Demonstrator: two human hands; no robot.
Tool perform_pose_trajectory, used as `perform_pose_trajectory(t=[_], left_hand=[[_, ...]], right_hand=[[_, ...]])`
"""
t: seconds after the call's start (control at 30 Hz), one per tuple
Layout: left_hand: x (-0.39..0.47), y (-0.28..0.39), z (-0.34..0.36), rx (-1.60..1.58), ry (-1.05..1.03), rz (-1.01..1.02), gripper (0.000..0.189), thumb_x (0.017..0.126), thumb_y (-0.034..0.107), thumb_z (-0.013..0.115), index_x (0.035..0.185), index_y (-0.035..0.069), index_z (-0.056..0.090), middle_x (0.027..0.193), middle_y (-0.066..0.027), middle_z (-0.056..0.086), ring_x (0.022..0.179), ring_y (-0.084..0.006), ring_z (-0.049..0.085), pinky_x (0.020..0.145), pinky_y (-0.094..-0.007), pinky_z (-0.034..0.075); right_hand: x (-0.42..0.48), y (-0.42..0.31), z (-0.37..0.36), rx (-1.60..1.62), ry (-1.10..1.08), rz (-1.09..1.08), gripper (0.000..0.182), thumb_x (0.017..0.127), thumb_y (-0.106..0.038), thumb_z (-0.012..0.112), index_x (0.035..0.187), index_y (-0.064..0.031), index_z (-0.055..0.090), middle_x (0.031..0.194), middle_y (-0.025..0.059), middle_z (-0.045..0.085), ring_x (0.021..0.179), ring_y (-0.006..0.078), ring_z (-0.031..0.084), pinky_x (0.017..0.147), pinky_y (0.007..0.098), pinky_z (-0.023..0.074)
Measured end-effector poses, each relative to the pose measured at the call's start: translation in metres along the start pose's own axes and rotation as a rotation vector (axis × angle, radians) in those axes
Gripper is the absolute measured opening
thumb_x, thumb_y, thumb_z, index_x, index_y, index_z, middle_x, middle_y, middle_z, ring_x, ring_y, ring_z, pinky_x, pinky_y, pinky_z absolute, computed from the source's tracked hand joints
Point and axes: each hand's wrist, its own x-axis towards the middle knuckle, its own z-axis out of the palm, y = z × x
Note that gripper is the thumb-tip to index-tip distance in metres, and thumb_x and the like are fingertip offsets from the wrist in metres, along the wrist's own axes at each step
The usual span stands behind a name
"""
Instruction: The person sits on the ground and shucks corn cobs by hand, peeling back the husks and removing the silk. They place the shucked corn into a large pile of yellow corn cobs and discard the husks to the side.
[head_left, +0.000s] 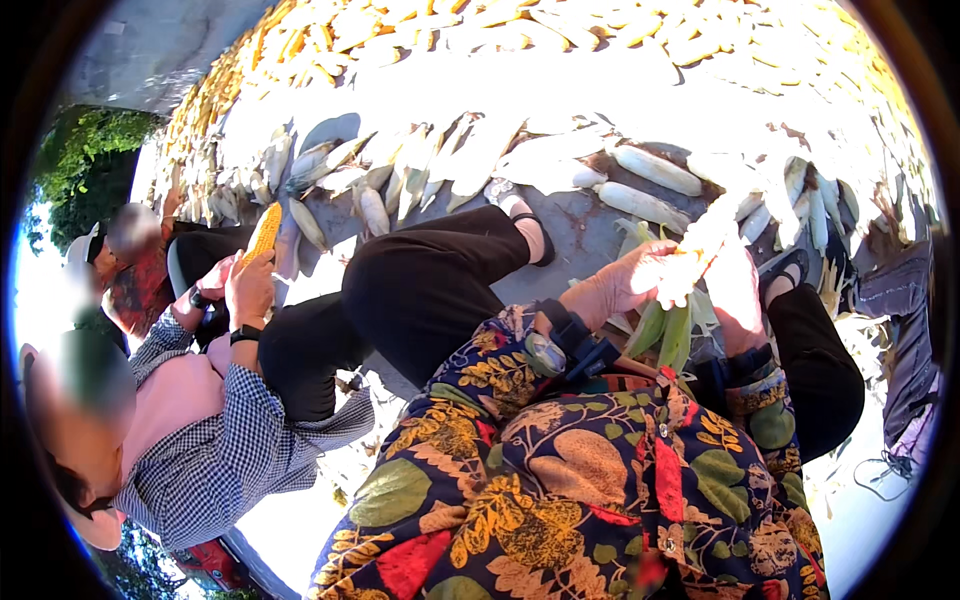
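Note:
Before my lap, my left hand (628, 276) and my right hand (733, 294) are both closed on one ear of corn (699, 257). Some of its yellow kernels show, but strong sunlight washes out most of the ear and my right fingers. Pale green husk leaves (660, 331) hang down below my hands. Beyond them, ears still in pale husks (654, 168) lie on the grey ground, one of them (643, 205) close to my left hand.
A co-worker in a checked shirt (259, 435) sits to my left holding a bare yellow cob (264, 232). Another person (139, 289) sits farther left. Husked yellow cobs (360, 26) form a bank at the back. Dark trousers (896, 300) are at the right, near loose husks (862, 337).

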Motion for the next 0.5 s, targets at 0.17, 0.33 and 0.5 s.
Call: perform_pose_trajectory(t=[0.17,0.33,0.5], left_hand=[[-0.013,0.016,-0.004,0.451,0.169,0.178,0.029,0.087,0.027,0.056,0.098,0.001,0.05,0.075,-0.0038,0.057,0.057,-0.008,0.052,0.049,-0.0211,0.044],[-0.007,0.002,-0.012,0.926,0.4,0.38,0.048,0.082,0.033,0.061,0.101,-0.008,0.048,0.089,-0.0182,0.061,0.083,-0.0197,0.058,0.071,-0.0311,0.047],[-0.022,0.023,0.025,1.102,0.379,0.408,0.042,0.089,0.038,0.05,0.092,-0.004,0.053,0.076,-0.0203,0.058,0.071,-0.0287,0.058,0.064,-0.0364,0.044]], right_hand=[[0.013,0.022,0.006,-0.067,-0.35,0.003,0.035,0.091,-0.029,0.04,0.086,0.0025,0.055,0.07,0.0119,0.06,0.067,0.0236,0.06,0.063,0.0294,0.049],[-0.004,0.046,0.022,0.139,0.187,0.083,0.03,0.089,-0.027,0.044,0.093,0.0008,0.054,0.084,0.0097,0.06,0.076,0.0203,0.059,0.07,0.0282,0.0471],[0.002,0.033,0.01,0.333,0.12,0.113,0.035,0.09,-0.032,0.045,0.106,-0.0014,0.05,0.091,0.0076,0.057,0.08,0.018,0.057,0.07,0.028,0.0463]])
